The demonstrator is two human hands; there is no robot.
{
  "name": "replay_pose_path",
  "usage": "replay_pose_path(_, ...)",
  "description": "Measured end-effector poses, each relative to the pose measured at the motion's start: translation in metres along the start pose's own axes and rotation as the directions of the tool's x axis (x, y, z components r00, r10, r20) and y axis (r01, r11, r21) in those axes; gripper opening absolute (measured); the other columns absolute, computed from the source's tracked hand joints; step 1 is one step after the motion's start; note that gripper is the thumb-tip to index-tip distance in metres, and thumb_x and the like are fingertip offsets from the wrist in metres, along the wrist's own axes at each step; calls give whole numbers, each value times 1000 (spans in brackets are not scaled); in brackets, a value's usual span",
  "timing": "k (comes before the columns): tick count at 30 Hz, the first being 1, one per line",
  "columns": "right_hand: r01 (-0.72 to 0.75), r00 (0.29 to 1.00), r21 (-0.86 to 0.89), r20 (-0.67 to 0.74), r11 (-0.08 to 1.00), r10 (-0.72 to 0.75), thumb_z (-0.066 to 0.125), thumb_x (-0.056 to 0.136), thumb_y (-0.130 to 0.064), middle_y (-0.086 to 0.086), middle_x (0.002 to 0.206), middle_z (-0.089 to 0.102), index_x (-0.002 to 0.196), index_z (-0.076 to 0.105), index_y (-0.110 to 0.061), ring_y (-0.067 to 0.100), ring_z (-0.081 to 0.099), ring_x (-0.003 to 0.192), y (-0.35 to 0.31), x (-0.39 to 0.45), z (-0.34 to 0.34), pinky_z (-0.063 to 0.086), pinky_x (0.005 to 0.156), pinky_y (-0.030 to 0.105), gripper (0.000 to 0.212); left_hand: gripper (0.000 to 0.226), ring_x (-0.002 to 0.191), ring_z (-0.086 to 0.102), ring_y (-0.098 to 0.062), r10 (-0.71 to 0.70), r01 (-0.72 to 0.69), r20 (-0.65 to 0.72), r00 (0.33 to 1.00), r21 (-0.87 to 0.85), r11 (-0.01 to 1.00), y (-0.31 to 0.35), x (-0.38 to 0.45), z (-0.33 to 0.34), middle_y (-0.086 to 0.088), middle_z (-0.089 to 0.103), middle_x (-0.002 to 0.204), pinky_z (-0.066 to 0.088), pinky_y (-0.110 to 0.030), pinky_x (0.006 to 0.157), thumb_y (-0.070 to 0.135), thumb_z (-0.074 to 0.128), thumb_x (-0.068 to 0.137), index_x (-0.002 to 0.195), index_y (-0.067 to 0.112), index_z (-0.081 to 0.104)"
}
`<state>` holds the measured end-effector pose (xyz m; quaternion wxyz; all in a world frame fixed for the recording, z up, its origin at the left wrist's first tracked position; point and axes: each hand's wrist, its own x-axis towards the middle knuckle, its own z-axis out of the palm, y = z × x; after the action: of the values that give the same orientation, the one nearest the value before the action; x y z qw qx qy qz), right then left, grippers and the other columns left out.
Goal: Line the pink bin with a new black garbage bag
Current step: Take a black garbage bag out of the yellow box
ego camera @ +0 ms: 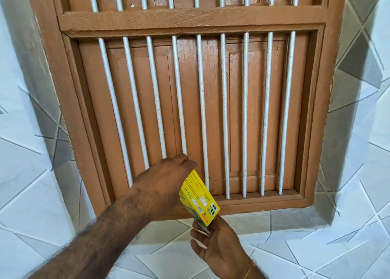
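Note:
A small yellow cardboard box (200, 196) with printed labels is tilted in front of a barred window. My right hand (219, 245) grips its lower end from below. My left hand (166, 183) reaches across from the lower left and rests on the box's upper end, its fingertips hidden behind the box, so I cannot tell if they are inside it. Neither the pink bin nor a black garbage bag is in view.
A brown wooden window frame (194, 21) with white vertical bars (225, 114) and closed shutters fills the view. White and grey tiled walls (358, 173) flank it, and a tiled sill (285, 232) runs below it.

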<state>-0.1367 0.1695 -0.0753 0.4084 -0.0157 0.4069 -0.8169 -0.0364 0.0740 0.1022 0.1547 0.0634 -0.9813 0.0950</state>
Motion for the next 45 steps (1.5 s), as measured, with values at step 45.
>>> replay_pose_path(45,157,965,187,-240,970,-110,63,87,-27,13,96,68,106,59,-9,26,62,85,-28,-6,-46,54,45,26,26,55,97,67,-23,-460,417,200,865,-798,435,-87,-25,241,3,72,98,55,-42,81,17,69,41,92,36,61)
